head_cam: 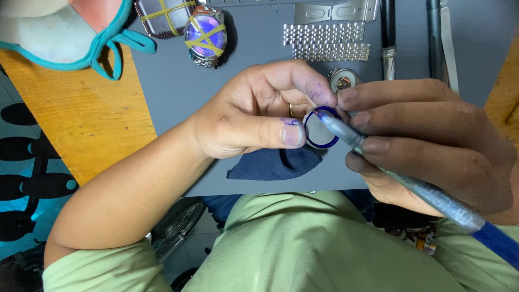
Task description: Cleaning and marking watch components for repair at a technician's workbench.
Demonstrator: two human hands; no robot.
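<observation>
Left hand (254, 116): pinches the round blue-rimmed watch glass (320, 128) between thumb and fingers, above the grey mat (178, 86).
Right hand (432, 143): grips a marker pen (411, 184) — its tip touching the rim.

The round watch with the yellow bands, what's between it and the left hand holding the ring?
Only bare grey mat lies between the watch and the left hand pinching the ring, as the head view shows.

Banded watches (205, 37), bracelet links (324, 33), perhaps a navy cloth (270, 165).
</observation>
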